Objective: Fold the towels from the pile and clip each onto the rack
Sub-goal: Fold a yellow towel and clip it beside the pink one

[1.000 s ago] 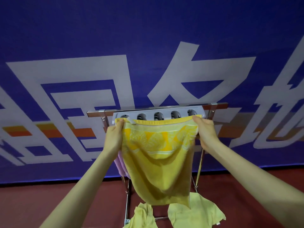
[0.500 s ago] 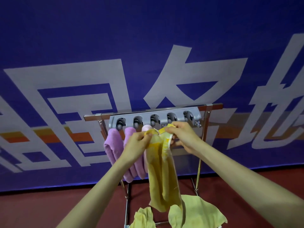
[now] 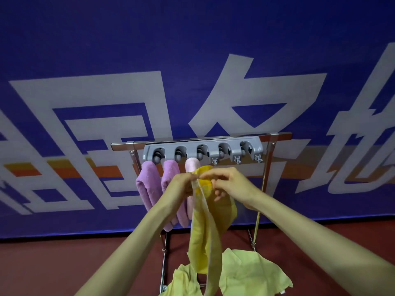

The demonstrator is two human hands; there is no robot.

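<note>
A yellow towel point(image 3: 205, 231), folded into a narrow strip, hangs from both my hands just below the rack. My left hand point(image 3: 181, 184) pinches its top edge from the left, and my right hand point(image 3: 230, 184) pinches the same bunched top from the right. The grey clip rack point(image 3: 203, 151) has a row of several clips on a metal bar. Two purple towels point(image 3: 149, 189) and a pale pink towel point(image 3: 191, 167) hang from the three left clips. The two right clips hold nothing.
More pale yellow towels point(image 3: 245, 272) lie in a pile low down by the stand's legs point(image 3: 163, 253). A blue banner point(image 3: 192, 60) with large white characters fills the background. Dark red floor point(image 3: 53, 263) runs beneath it.
The yellow towel was held spread wide in front of the rack; my hands have come together, folding it into a narrow strip, and now sit slightly lower. The hung towels came into view.
</note>
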